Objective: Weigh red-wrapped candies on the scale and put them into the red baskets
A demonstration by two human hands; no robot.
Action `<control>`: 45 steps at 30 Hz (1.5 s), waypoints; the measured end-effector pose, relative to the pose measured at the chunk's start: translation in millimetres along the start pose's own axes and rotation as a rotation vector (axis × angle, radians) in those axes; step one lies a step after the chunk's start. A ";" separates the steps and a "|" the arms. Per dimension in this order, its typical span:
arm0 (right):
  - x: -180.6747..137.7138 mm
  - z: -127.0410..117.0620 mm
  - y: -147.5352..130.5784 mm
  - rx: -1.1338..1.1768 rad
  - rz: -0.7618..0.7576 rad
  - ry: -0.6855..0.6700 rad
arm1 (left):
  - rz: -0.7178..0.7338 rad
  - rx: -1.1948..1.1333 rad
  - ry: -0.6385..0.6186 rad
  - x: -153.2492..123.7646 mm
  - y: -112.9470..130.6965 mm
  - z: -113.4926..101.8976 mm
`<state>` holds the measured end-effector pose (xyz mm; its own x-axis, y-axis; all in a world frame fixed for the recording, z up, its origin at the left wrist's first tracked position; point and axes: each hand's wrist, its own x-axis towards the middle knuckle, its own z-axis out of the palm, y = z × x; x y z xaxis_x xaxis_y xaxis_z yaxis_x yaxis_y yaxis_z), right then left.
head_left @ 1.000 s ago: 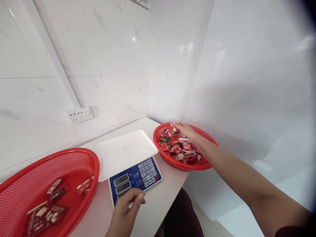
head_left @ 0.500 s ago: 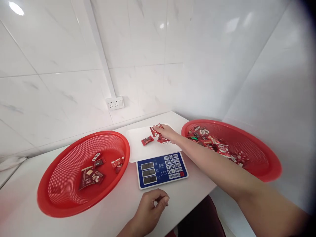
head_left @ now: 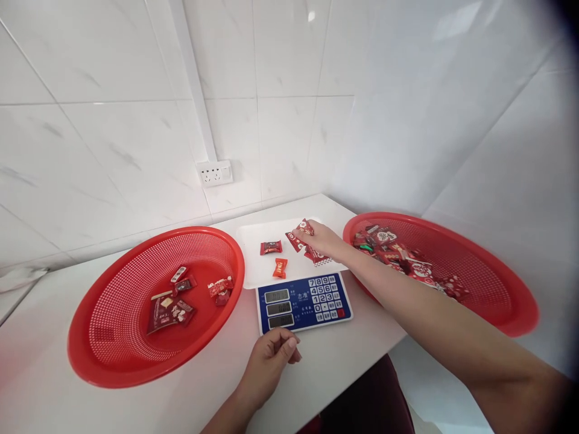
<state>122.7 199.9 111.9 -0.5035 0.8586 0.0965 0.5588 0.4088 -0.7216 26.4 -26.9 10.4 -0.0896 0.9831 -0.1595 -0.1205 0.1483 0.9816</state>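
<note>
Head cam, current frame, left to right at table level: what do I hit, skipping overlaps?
Left red basket → small dark-red packet lying on the white tray → right hand, holding red-and-white packets → right red basket.

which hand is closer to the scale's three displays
Left. The left hand is just in front of the displays; the right hand is beyond them, over the white tray, holding red packets.
</note>
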 end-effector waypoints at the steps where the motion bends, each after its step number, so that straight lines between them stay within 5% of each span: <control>1: 0.0 0.0 -0.6 -0.018 -0.003 -0.020 | 0.001 0.007 -0.005 -0.8 0.0 -0.3; 13: -1.2 -15.9 -12.4 -0.027 0.022 0.037 | -0.010 0.005 -0.034 -2.2 0.4 -2.3; 19: -81.4 22.9 -30.4 0.307 -0.150 -0.072 | -0.092 -0.445 -0.229 -9.1 3.4 -0.3; 23: -142.7 70.0 -26.3 0.257 -0.290 -0.156 | -0.128 -0.595 -0.319 -12.3 -0.3 1.6; 27: -169.8 82.1 -12.8 0.338 -0.180 -0.163 | -0.193 -0.593 -0.271 -11.8 -6.7 3.5; 33: -182.2 57.3 1.9 0.318 -0.109 -0.303 | -0.237 -0.527 -0.130 -8.0 -4.9 4.5; 40: -184.0 62.3 11.2 0.253 -0.088 -0.108 | -0.202 -0.496 0.008 -5.9 -2.9 4.2; 45: -168.6 54.0 11.6 0.290 0.065 -0.147 | -0.153 -0.500 -0.001 -6.5 1.7 2.5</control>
<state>178.5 43.1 50.3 -0.5744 0.8176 -0.0406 0.3926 0.2316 -0.8901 29.2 -32.8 13.4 -0.0334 0.9543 -0.2969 -0.5893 0.2211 0.7770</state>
